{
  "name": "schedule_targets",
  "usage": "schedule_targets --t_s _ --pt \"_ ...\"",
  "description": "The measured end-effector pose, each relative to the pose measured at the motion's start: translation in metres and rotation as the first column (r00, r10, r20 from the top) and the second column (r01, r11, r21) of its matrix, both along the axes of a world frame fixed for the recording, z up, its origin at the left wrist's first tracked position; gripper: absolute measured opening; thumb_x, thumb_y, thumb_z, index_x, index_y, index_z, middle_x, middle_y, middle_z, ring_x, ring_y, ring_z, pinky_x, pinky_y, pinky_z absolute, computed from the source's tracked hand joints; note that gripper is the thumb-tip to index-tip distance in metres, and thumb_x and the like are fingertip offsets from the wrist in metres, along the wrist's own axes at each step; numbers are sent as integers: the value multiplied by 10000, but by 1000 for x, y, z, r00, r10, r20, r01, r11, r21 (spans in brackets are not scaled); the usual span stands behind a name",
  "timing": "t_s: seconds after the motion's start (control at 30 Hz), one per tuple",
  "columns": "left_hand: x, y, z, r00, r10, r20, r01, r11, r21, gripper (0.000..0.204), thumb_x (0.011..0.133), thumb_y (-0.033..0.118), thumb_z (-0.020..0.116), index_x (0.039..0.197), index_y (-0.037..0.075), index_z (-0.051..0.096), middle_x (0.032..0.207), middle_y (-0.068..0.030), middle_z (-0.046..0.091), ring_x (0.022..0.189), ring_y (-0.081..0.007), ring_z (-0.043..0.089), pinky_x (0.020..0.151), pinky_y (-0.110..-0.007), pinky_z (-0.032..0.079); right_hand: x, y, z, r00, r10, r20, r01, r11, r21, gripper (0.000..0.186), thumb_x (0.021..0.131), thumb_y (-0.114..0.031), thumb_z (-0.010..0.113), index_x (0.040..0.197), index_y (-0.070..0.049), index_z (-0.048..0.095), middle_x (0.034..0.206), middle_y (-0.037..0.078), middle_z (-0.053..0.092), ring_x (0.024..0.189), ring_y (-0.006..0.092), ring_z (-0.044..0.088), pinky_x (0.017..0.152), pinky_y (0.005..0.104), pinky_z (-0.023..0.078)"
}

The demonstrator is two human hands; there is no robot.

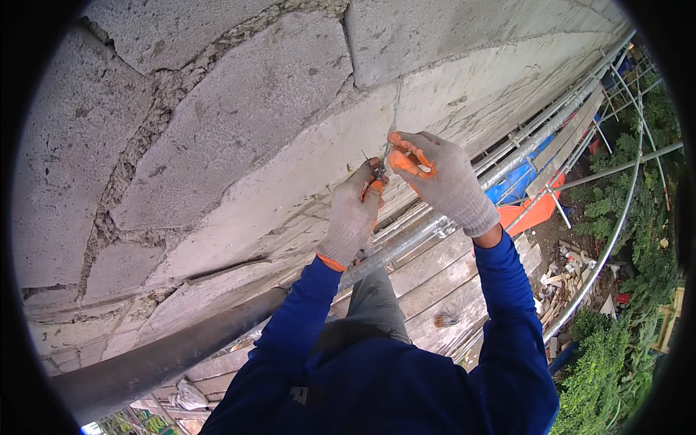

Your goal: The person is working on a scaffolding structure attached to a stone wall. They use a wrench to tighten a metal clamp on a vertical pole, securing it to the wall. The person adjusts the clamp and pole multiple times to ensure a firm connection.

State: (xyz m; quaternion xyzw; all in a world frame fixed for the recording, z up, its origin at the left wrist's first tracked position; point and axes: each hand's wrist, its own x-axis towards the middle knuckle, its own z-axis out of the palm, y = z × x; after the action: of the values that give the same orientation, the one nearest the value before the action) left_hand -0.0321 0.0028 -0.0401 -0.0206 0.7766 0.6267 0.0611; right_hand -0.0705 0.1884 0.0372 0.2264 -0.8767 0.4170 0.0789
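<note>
My left hand (pixel 350 210), in a pale grey knit glove with orange coating, is closed in front of the stone wall (pixel 246 116). Its fingertips grip a small bundle of dark metal bits (pixel 377 168), from which a thin wire end pokes up; their exact kind is too small to tell. Close beside it on the right, my right hand (pixel 446 177) wears a matching glove. Thumb and fingers curl together in a pinch facing the wall; a thin light sliver shows by the fingertips, but what they hold cannot be made out.
A thick metal pipe (pixel 188 355) runs between me and the wall. Below are scaffold planks (pixel 442 283) with a small wire bundle (pixel 446 319) on them. Scaffold tubes (pixel 627 210), blue and orange sheets, rubble (pixel 569 279) and green plants (pixel 602 370) lie to the right.
</note>
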Motion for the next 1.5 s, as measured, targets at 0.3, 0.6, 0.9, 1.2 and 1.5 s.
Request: schedule_targets --t_s 0.3,0.6,0.9,1.2,1.5 --pt "-8 -3 0 932 -210 -295 64 898 -436 248 894 13 565 1132 -30 624 980 -202 650 761 -316 648 656 -387 523 11 -23 -33 992 9 -126 35 940 340 292 844 -180 691 1127 -111 664 924 116 632 812 297 670 686 399 550" --pt "-21 -4 20 960 -5 279 -37 988 148 255 928 123 640 1128 -35 646 884 -101 677 629 -110 571 506 -279 471 12 -17 -122 985 -138 -100 143 989 42 303 834 -58 662 1137 -73 663 1007 148 664 869 323 678 701 391 558" --pt "-6 9 12 986 113 120 -113 994 -4 295 940 196 644 1116 -40 643 818 -90 679 617 -119 610 505 -258 509 16 -85 -172 938 -63 340 296 654 -696 385 859 -5 669 1239 11 611 1134 98 666 955 175 660 806 306 535" --pt "-38 -25 -16 697 -562 446 -27 601 799 610 1022 513 445 1235 -37 603 1023 -102 695 757 -143 685 595 -223 574 46 26 -108 796 -221 564 603 370 -707 401 943 18 602 1336 61 534 1128 127 645 856 143 652 784 279 581" --pt "-34 -20 -40 731 -478 487 -373 318 871 428 1027 328 538 1244 -39 564 999 -67 687 840 -149 692 657 -258 603 64 -8 -96 780 6 625 546 482 -685 342 957 -22 614 1285 73 580 1029 120 677 845 151 673 744 268 594"
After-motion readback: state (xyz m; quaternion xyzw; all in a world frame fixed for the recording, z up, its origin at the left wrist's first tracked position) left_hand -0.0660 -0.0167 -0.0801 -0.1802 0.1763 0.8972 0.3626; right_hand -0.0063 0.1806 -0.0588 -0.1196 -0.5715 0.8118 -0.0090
